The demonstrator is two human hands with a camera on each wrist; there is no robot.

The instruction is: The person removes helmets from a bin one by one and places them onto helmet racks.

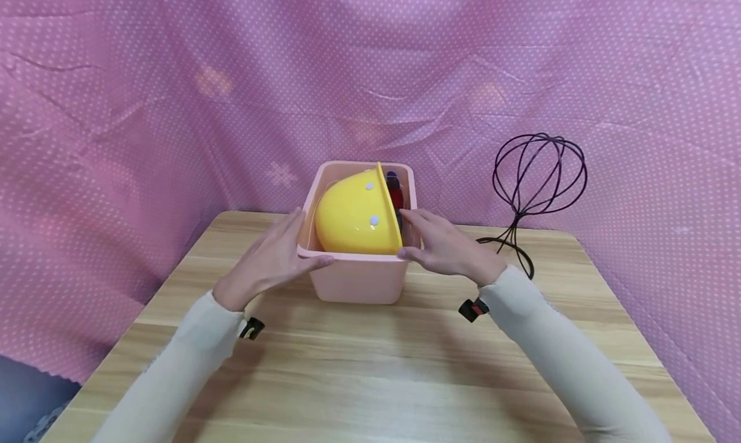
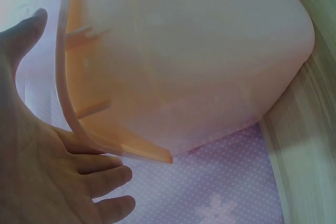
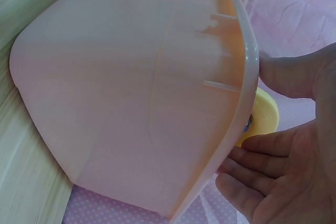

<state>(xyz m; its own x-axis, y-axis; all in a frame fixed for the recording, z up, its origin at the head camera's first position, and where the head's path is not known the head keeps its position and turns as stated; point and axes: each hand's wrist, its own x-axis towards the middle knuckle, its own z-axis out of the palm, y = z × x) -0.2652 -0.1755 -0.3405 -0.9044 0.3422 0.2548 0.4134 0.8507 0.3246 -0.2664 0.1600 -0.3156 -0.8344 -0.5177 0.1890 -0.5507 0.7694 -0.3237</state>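
Note:
A pink bin [image 1: 361,279] stands on the table with a yellow helmet [image 1: 353,215] lying on its side within it, rim to the right. Dark and red items [image 1: 395,192] show beside the helmet. The left hand [image 1: 266,260] is at the bin's left front corner, fingers extended along the rim, thumb over the front edge. In the left wrist view its fingers [image 2: 107,182] are straight by the bin rim [image 2: 62,77]. The right hand [image 1: 448,247] is at the right rim, thumb near the helmet's edge; the right wrist view shows its fingers [image 3: 257,166] loosely extended beside the rim [image 3: 251,61].
A black wire whisk-shaped stand [image 1: 517,211] is at the table's right back, beyond the right hand. Pink dotted cloth [image 1: 370,76] hangs behind and on both sides of the wooden table [image 1: 359,372].

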